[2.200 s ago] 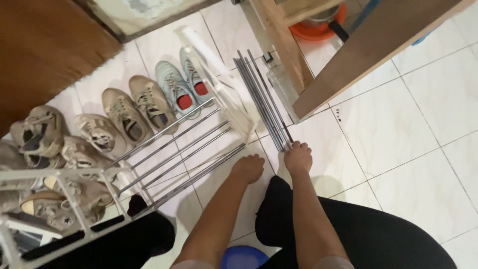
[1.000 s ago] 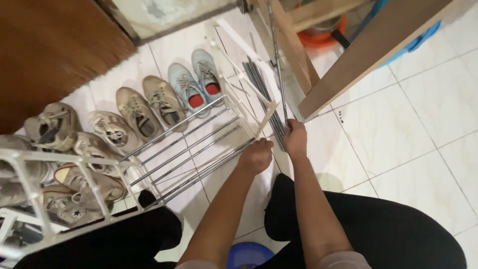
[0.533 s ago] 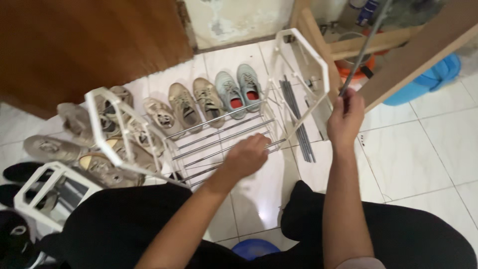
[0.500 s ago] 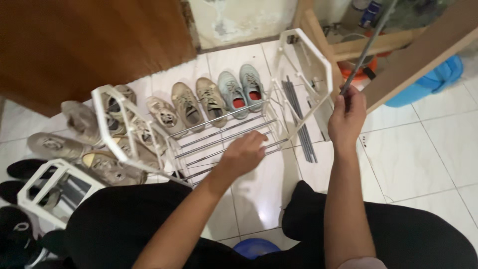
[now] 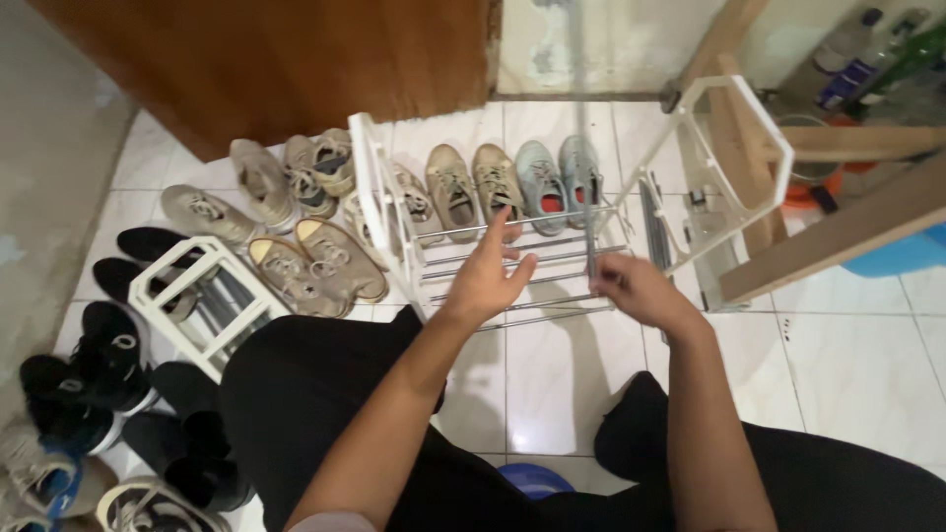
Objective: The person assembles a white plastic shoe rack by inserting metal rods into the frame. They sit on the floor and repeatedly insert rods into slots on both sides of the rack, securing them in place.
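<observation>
A white shoe rack stands on the tiled floor, with one side frame (image 5: 369,187) at the left and the other side frame (image 5: 764,133) at the right. Several metal rods (image 5: 522,258) run between them. My left hand (image 5: 490,276) hovers over these rods with its fingers spread and holds nothing. My right hand (image 5: 636,291) grips one loose metal rod (image 5: 589,232) by its lower end, and the rod points up in front of the rack. A bundle of spare rods (image 5: 650,222) lies on the floor behind the right frame.
Several pairs of shoes (image 5: 473,187) line the floor behind the rack, below a wooden door (image 5: 296,59). A smaller white rack (image 5: 197,300) and black shoes (image 5: 99,355) lie at the left. Wooden furniture (image 5: 838,232) stands at the right. A blue stool (image 5: 537,480) is under me.
My right hand has brought the loose rod down from high at the right to the front of the rack. My left hand has lifted off the rods and spread its fingers. The view has tilted up.
</observation>
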